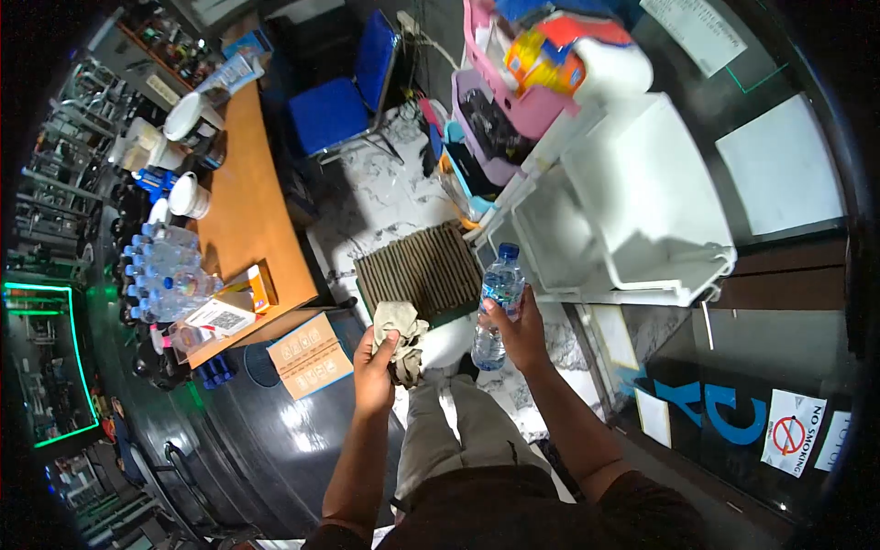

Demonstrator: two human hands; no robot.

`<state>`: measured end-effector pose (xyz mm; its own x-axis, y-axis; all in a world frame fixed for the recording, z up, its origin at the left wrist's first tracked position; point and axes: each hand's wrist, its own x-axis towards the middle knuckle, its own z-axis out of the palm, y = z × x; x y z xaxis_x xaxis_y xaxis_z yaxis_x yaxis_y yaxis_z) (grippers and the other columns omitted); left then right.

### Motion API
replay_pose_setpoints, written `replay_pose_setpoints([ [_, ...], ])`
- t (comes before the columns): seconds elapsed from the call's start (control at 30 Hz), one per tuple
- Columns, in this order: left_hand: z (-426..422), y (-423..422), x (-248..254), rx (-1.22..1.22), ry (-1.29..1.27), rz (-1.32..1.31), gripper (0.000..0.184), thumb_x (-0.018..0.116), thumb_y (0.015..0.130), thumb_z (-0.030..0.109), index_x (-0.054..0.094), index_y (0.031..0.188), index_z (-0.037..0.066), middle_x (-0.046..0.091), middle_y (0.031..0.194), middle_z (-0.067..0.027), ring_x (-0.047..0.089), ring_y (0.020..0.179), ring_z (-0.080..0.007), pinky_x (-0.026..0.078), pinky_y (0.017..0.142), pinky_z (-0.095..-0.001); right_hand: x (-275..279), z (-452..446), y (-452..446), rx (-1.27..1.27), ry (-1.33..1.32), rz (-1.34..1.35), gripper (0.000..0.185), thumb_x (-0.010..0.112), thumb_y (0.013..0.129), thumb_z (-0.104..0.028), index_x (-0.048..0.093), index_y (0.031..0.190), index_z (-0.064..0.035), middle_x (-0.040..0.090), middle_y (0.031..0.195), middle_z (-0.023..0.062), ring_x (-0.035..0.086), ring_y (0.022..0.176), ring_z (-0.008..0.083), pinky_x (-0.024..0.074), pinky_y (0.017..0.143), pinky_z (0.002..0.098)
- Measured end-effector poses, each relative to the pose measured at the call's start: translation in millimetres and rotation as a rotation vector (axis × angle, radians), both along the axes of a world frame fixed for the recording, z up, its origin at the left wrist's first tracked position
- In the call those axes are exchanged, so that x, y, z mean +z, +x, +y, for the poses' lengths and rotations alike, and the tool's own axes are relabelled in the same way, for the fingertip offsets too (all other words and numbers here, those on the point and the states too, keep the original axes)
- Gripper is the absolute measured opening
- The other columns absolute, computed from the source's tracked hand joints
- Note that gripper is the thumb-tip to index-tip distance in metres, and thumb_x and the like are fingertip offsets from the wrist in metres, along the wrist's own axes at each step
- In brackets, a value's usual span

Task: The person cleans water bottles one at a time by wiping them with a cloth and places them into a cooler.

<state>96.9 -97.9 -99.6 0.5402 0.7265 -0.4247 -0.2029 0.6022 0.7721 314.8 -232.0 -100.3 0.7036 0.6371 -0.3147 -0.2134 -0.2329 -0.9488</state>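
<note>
My right hand [519, 335] is wrapped round a clear plastic water bottle [491, 341] with a blue cap, which stands nearly upright in the grip. In my left hand [374, 368] is a crumpled beige cloth [401, 330], pinched under the thumb, with its loose folds bunched toward the middle. The two hands are apart, both in front of my body. Beyond them on the floor lies a brown striped mat [420, 268]. To the right of the bottle is a white plastic bin [632, 174] with an open front.
A wooden desk [246, 174] at left carries several water bottles [170, 270], white tubs [190, 196] and a box with a QR code [220, 316]. A cardboard box [312, 357] is below its end. A blue chair [325, 119] and a pink basket [532, 112] stand farther off.
</note>
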Motion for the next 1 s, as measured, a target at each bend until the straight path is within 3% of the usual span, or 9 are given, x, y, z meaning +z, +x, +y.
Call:
replay_pose_setpoints([
  [0.1,11.4,-2.9,-65.7,-0.013,-0.054,0.038,0.028,0.064,0.104,0.013,0.064,0.129,-0.001,0.074,0.115,-0.0107,0.071,0.103,-0.0192,0.055,0.091,-0.0335,-60.6,9.6,-4.1,-0.012,-0.121,-0.163,0.045,0.075,0.099,-0.024,0.052,0.129,-0.0002,0.069,0.112,0.0086,0.069,0.098,0.0155,0.0560,0.088,0.0322],
  [0.2,17.3,9.7,-133.8,0.048,-0.023,0.080,0.030,0.065,0.103,0.014,0.063,0.129,-0.002,0.073,0.115,-0.0095,0.070,0.098,-0.0179,0.058,0.085,-0.0330,-138.4,18.6,-5.7,0.005,-0.185,-0.217,0.049,0.077,0.098,-0.024,0.050,0.131,0.0001,0.069,0.115,0.0085,0.068,0.100,0.0157,0.0544,0.089,0.0329],
  [0.27,23.9,12.2,-180.7,0.033,-0.023,0.081,0.032,0.067,0.102,0.014,0.063,0.130,-0.002,0.073,0.115,-0.0093,0.070,0.099,-0.0172,0.054,0.089,-0.0304,-192.7,24.4,-10.4,-0.055,-0.138,-0.330,0.057,0.082,0.092,-0.034,0.052,0.126,0.0004,0.073,0.106,0.0150,0.073,0.097,0.0263,0.0557,0.086,0.0386],
  [0.47,33.6,18.7,-307.6,0.016,-0.165,0.127,0.028,0.069,0.101,0.017,0.066,0.123,0.000,0.072,0.109,-0.0064,0.069,0.095,-0.0141,0.054,0.083,-0.0297,-326.8,30.2,-18.9,-0.099,-0.064,-0.242,0.053,0.082,0.093,-0.026,0.051,0.129,-0.0017,0.071,0.113,0.0121,0.071,0.101,0.0220,0.0549,0.090,0.0374],
  [0.57,33.1,21.1,-366.1,0.022,-0.155,0.175,0.037,0.070,0.101,0.019,0.063,0.132,0.000,0.071,0.113,-0.0072,0.072,0.097,-0.0171,0.061,0.079,-0.0320,-385.2,22.6,-19.3,-0.087,-0.146,-0.223,0.068,0.081,0.093,-0.033,0.042,0.140,-0.0029,0.065,0.125,0.0165,0.067,0.116,0.0262,0.0525,0.098,0.0402],
  [0.67,24.1,24.0,-429.8,0.094,-0.152,0.299,0.037,0.071,0.100,0.018,0.063,0.131,0.000,0.071,0.112,-0.0084,0.073,0.096,-0.0192,0.063,0.077,-0.0330,-433.0,22.0,-18.9,-0.127,-0.180,-0.257,0.075,0.083,0.091,-0.037,0.041,0.142,-0.0020,0.065,0.125,0.0179,0.066,0.116,0.0292,0.0516,0.101,0.0419],
  [0.7,20.5,23.9,-443.6,0.082,-0.167,0.311,0.037,0.071,0.100,0.018,0.063,0.131,0.000,0.071,0.112,-0.0084,0.073,0.096,-0.0192,0.063,0.077,-0.0330,-442.6,21.7,-16.4,-0.120,-0.252,-0.238,0.079,0.084,0.089,-0.036,0.039,0.143,-0.0017,0.064,0.127,0.0196,0.066,0.117,0.0325,0.0506,0.103,0.0434],
  [0.77,19.3,27.5,-461.7,-0.059,-0.160,0.258,0.049,0.075,0.098,0.024,0.060,0.136,-0.002,0.069,0.122,-0.0104,0.068,0.108,-0.0195,0.054,0.094,-0.0330,-463.7,21.3,-14.3,-0.150,-0.296,-0.253,0.080,0.084,0.089,-0.036,0.038,0.144,-0.0018,0.063,0.129,0.0204,0.065,0.119,0.0336,0.0502,0.104,0.0443],
  [1.0,-4.5,75.1,-537.7,-0.055,-0.188,0.216,0.046,0.074,0.099,0.025,0.060,0.136,0.000,0.068,0.123,-0.0104,0.066,0.109,-0.0195,0.051,0.096,-0.0338,-551.0,2.9,11.2,-0.210,-0.254,-0.388,0.088,0.084,0.088,-0.041,0.032,0.149,-0.0026,0.056,0.138,0.0247,0.058,0.129,0.0379,0.0435,0.111,0.0482],
])
